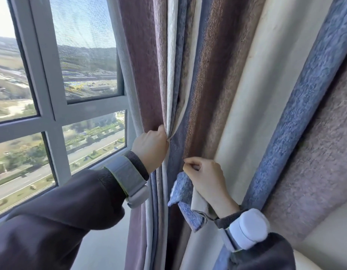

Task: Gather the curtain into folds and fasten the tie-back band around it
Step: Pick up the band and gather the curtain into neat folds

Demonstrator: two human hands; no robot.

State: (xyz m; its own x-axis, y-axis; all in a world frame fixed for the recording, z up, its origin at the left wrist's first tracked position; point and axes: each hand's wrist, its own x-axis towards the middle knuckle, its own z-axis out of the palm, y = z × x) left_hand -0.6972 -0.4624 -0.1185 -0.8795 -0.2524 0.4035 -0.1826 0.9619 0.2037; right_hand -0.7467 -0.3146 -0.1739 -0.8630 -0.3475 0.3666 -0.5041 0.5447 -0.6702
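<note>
While the curtain (pixel 217 90) hangs in stripes beside the window (pixel 52 106), I judge the main risk is the folds slipping: my left hand (pixel 150 148) is closed around only the few pleats at the window-side edge, and the broad cream and blue stripes to the right hang ungathered. My right hand (pixel 204 177) pinches the brown stripe lower down, fingers curled narrow, with the tie-back band (pixel 183 190) draped under its palm, touching the wrist. A loose pinch could drop the band.
</note>
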